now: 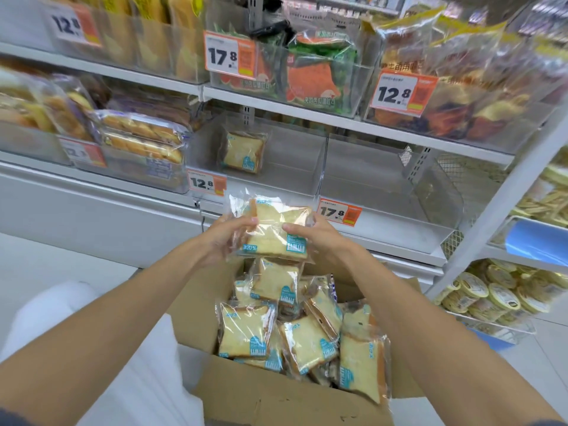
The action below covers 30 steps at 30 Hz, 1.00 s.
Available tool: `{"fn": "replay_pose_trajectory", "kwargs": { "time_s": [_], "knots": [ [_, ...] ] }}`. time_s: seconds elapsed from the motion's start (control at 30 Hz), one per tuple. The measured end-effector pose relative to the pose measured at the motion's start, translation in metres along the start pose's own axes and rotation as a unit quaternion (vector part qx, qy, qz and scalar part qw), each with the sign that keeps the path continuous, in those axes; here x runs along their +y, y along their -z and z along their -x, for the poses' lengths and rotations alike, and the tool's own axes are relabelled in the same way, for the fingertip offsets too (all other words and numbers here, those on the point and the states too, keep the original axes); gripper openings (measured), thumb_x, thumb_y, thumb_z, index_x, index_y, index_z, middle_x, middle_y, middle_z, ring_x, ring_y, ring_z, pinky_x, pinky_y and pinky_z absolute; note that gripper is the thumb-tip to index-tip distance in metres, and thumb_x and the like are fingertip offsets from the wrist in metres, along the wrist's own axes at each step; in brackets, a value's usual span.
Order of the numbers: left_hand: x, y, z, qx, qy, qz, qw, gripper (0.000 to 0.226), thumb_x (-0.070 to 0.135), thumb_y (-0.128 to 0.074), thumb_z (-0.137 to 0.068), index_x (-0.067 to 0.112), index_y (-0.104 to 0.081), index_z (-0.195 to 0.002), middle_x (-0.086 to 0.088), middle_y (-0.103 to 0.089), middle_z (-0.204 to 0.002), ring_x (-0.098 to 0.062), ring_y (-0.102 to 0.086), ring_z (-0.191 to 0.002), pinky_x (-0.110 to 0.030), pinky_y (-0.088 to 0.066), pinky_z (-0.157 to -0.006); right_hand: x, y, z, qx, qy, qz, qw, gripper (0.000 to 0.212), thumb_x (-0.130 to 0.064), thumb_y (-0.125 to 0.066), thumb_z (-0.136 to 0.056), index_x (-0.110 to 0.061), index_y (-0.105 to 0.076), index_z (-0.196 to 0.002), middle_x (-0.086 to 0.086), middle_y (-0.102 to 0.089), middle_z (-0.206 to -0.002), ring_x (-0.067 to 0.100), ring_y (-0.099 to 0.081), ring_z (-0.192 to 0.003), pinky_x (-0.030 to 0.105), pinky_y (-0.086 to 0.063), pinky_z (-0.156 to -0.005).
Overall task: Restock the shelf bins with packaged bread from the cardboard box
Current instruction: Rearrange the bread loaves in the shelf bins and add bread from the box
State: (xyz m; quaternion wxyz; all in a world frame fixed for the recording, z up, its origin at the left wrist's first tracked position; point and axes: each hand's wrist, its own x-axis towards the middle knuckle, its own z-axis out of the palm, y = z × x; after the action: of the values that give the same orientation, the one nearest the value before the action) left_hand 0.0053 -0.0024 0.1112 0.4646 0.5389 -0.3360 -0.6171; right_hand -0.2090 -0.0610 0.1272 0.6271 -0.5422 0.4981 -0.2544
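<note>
While our left hand (226, 238) and right hand (310, 238) gripped one bread pack (272, 230), more packs (304, 333) filled the box (276, 401). One pack (243, 152) stood at the bin's (310, 167) back left corner.

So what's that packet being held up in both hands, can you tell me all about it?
The held packet is a clear, crinkly plastic wrapper around pale yellow sliced bread with a brown crust, with teal printed labels at its lower corners. It faces the camera, slightly tilted, in the air above the open cardboard box and in front of a clear shelf bin. The left hand grips its left edge, the right hand its right edge, thumbs on the front.
</note>
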Motion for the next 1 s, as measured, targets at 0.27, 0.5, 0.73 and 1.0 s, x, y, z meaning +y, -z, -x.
{"fn": "replay_pose_trajectory", "kwargs": {
  "time_s": [0.27,0.5,0.73,1.0],
  "knots": [
    [0.070,0.028,-0.018,-0.047,-0.026,-0.055,0.997,0.029,0.044,-0.051,-0.094,0.027,-0.055,-0.117,-0.002,-0.068,-0.112,-0.022,-0.067,-0.098,-0.041,-0.052,-0.089,-0.068,-0.020,-0.054,-0.081,-0.016,-0.083,0.993,0.081,-0.019,-0.083,-0.066,-0.014,-0.042,-0.136,0.013,-0.070,-0.116,0.025,-0.072,-0.091,0.035,-0.060,-0.068],
    [0.099,0.106,-0.101,0.338,-0.311,-0.254,0.851,0.033,0.047,-0.061,-0.089,0.026,-0.060,-0.113,0.009,-0.059,-0.105,-0.015,-0.057,-0.100,-0.031,-0.047,-0.083,-0.124,-0.033,-0.140,0.019,0.046,-0.133,0.990,0.043,-0.009,-0.076,-0.079,-0.008,-0.061,-0.120,0.009,-0.076,-0.091,0.019,-0.073,-0.069,0.028,-0.056,-0.053],
    [0.078,0.145,-0.159,0.398,-0.377,-0.343,0.763,0.042,0.027,-0.076,-0.080,0.028,-0.060,-0.119,0.001,-0.054,-0.111,-0.018,-0.055,-0.089,-0.029,-0.045,-0.076,-0.100,-0.066,-0.249,0.113,0.109,0.113,0.981,0.062,-0.043,-0.091,-0.059,-0.023,-0.059,-0.108,0.002,-0.070,-0.112,0.014,-0.067,-0.092,0.031,-0.058,-0.072],
    [0.070,0.146,-0.175,0.438,-0.413,-0.362,0.712,0.038,0.020,-0.073,-0.078,0.025,-0.063,-0.114,0.000,-0.055,-0.108,-0.021,-0.057,-0.088,-0.028,-0.040,-0.064,-0.084,-0.052,-0.276,0.169,0.245,0.175,0.938,0.141,-0.051,-0.092,-0.048,-0.040,0.003,-0.151,-0.002,-0.032,-0.152,0.017,-0.040,-0.137,0.043,-0.045,-0.107]
  ]
}}
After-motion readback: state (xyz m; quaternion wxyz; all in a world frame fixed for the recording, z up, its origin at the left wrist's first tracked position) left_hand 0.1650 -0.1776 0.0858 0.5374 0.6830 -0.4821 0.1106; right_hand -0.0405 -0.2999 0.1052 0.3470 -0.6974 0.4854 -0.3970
